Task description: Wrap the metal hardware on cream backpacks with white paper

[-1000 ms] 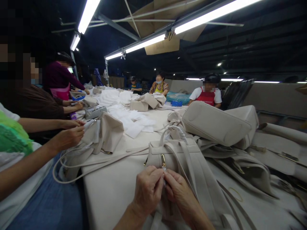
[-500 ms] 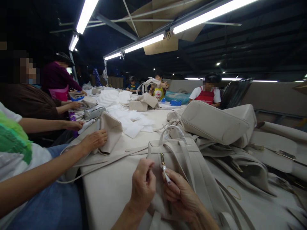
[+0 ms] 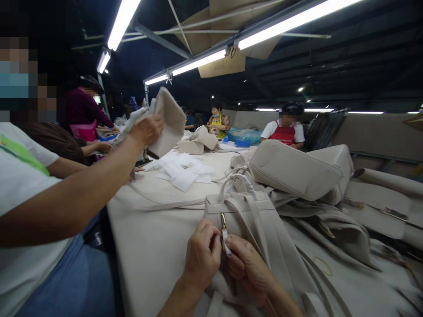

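Observation:
A beige bag (image 3: 274, 246) with handles and straps lies before me on the table. On its front sits a gold zipper (image 3: 223, 219), and from it hangs a zipper pull (image 3: 227, 247) wrapped in white material. My right hand (image 3: 247, 264) pinches this wrapped pull between thumb and finger. Close beside it on the left, my left hand (image 3: 202, 251) has its thumb and fingertips pressed together at the top of the wrapping. Whatever those fingertips hold is too small to make out.
At my left, a co-worker's arm (image 3: 86, 189) holds up another beige bag (image 3: 170, 123). More bags (image 3: 294, 167) are piled at the right. White sheets (image 3: 185, 171) lie on the table (image 3: 145, 251). Several people work farther along it.
My left hand has moved right and up to the wrapped pull, its fingertips now pinched there. The co-worker at left has lifted a bag off the table.

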`<state>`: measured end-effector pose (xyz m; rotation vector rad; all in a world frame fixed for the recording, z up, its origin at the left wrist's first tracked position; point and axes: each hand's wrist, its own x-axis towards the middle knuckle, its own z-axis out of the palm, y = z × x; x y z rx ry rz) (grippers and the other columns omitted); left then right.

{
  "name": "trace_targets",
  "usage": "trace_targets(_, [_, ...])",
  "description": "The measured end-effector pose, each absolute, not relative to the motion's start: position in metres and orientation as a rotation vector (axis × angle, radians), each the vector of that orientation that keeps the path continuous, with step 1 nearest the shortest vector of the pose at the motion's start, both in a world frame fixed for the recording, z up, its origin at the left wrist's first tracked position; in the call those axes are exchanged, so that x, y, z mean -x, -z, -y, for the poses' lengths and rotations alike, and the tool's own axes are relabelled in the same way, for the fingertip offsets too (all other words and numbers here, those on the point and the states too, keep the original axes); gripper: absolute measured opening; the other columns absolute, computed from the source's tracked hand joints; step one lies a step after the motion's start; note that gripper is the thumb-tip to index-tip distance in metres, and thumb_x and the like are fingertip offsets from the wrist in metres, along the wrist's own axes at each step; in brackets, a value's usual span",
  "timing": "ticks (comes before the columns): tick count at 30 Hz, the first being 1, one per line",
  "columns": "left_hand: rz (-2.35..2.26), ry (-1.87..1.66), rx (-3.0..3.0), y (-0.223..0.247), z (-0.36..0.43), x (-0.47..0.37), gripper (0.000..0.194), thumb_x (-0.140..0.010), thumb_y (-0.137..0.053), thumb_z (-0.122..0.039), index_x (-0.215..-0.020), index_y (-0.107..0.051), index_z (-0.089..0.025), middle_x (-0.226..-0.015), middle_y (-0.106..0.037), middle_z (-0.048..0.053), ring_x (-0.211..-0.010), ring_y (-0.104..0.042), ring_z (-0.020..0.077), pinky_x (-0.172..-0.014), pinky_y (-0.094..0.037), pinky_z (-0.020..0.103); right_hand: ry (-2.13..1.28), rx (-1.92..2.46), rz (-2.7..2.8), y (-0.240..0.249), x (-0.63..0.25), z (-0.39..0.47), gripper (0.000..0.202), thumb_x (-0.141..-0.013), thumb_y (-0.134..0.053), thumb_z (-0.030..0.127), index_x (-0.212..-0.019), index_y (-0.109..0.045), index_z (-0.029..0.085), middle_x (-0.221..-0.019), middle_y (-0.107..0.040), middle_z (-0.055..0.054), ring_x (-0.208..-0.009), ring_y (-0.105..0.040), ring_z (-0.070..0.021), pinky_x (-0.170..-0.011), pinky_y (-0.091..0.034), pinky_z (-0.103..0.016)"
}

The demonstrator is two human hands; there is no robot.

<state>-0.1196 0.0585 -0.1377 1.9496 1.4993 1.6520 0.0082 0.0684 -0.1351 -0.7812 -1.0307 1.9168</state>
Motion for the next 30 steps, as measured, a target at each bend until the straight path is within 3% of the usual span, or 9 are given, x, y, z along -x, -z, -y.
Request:
trace_targets(4, [-1.463,-1.416,-1.471,0.133,-0.065,0.121,0.011,-0.069,-0.053,-0.020,-0.059,-0.054,-0.018,-0.057,-0.051,-0.002,-0.056,-0.046,0.0119,-0.053,-0.035,0.022,-1.734,0.944,1.224,0.135,-0.007,-0.071,0.050,-0.065,-0.073,0.063,-0.065,-0.045,0.022,-0.040,-0.025,0.014,-0.039,-0.013,-0.0039,-0.039,-0.008,-0.022])
trace_targets(7, [-1.260,-1.212,-1.056,0.130,-0.070,0.126,0.009,-0.059,-0.058,-0.027,-0.059,-0.057,-0.017,-0.046,-0.041,-0.007,-0.043,-0.032,0.0072,-0.041,-0.021,0.019,-1.580,0.997,1.375,0.134,-0.005,-0.072,0.047,-0.069,-0.068,0.062,-0.063,-0.045,0.021,-0.049,-0.026,0.011,-0.046,-0.016,-0.0062,-0.042,-0.011,-0.023])
trace_targets(9, [-1.153,-1.167,-0.904,0.130,-0.070,0.131,0.014,-0.055,-0.059,-0.028,-0.062,-0.061,-0.015,-0.046,-0.045,-0.006,-0.040,-0.031,0.0057,-0.038,-0.015,0.019,-1.479,1.034,1.461,0.134,-0.004,-0.072,0.043,-0.073,-0.063,0.059,-0.063,-0.049,0.020,-0.053,-0.030,0.008,-0.050,-0.020,-0.0079,-0.045,-0.015,-0.024])
trace_targets(14, [-0.997,-1.215,-0.819,0.132,-0.067,0.139,0.023,-0.054,-0.061,-0.024,-0.069,-0.071,-0.009,-0.059,-0.061,0.002,-0.043,-0.042,0.0054,-0.034,-0.021,0.017,-1.192,1.174,1.631,0.137,-0.001,-0.072,0.033,-0.080,-0.051,0.048,-0.067,-0.058,0.018,-0.060,-0.046,0.003,-0.059,-0.036,-0.0129,-0.054,-0.027,-0.025])
trace_targets(20, [-1.083,-1.175,-0.920,0.138,-0.071,0.137,0.018,-0.058,-0.067,-0.028,-0.066,-0.065,-0.012,-0.043,-0.052,-0.005,-0.033,-0.036,0.0037,-0.033,-0.025,0.016,-1.147,1.190,1.703,0.138,-0.002,-0.071,0.030,-0.082,-0.048,0.044,-0.068,-0.056,0.019,-0.062,-0.048,0.002,-0.062,-0.042,-0.0146,-0.057,-0.031,-0.026])
trace_targets(25, [-1.103,-1.158,-0.970,0.142,-0.074,0.136,0.024,-0.061,-0.071,-0.035,-0.063,-0.058,-0.015,-0.041,-0.051,-0.007,-0.030,-0.034,0.0028,-0.032,-0.021,0.016,-1.202,1.133,1.723,0.136,-0.001,-0.071,0.027,-0.081,-0.049,0.042,-0.072,-0.059,0.018,-0.069,-0.056,0.000,-0.068,-0.048,-0.0166,-0.062,-0.036,-0.026])
trace_targets(30, [-1.159,-1.106,-1.036,0.143,-0.074,0.134,0.027,-0.063,-0.071,-0.040,-0.064,-0.055,-0.018,-0.038,-0.046,-0.008,-0.028,-0.029,0.0038,-0.031,-0.017,0.017,-1.137,1.217,1.764,0.141,-0.001,-0.072,0.021,-0.077,-0.048,0.036,-0.073,-0.060,0.019,-0.063,-0.051,0.002,-0.061,-0.043,-0.0149,-0.057,-0.033,-0.026])
